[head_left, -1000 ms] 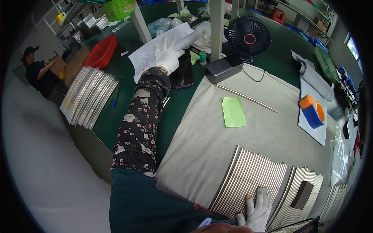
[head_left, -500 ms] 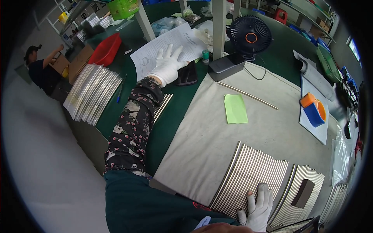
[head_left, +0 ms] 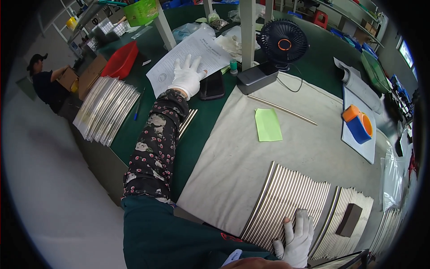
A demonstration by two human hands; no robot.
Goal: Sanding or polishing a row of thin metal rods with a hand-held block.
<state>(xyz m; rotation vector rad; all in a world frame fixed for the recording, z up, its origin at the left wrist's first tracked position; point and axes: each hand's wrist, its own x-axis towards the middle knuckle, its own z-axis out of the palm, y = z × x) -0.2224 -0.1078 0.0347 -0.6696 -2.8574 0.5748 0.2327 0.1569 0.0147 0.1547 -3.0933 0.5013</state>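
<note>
My left hand (head_left: pixel 186 79), in a white glove with bare fingertips, lies flat on a printed paper sheet (head_left: pixel 163 67) at the far left. Its fingers are stretched out and hold nothing. Right of it lies a black phone (head_left: pixel 212 86). My right hand (head_left: pixel 297 242), gloved alike, rests with fingers extended on a row of thin silvery metal rods (head_left: pixel 286 190) at the near right. These lie side by side on a pale cloth (head_left: pixel 219 179). Under my left forearm, a few more rods (head_left: pixel 188 121) show partly.
Beyond the rods lie a green paper (head_left: pixel 268 125) and a single rod (head_left: pixel 284 110). A dark block (head_left: pixel 349 220) sits on another rod row. Farther back stand a power bank-like box (head_left: pixel 257 78) and a fan (head_left: pixel 284 45). Bagged rods (head_left: pixel 105 110) and a red tray (head_left: pixel 121 60) are left.
The paper sheet has turned slightly leftward under my left hand, whose fingers are closer together. My right hand stays on the rods. The person in the background has lowered an arm.
</note>
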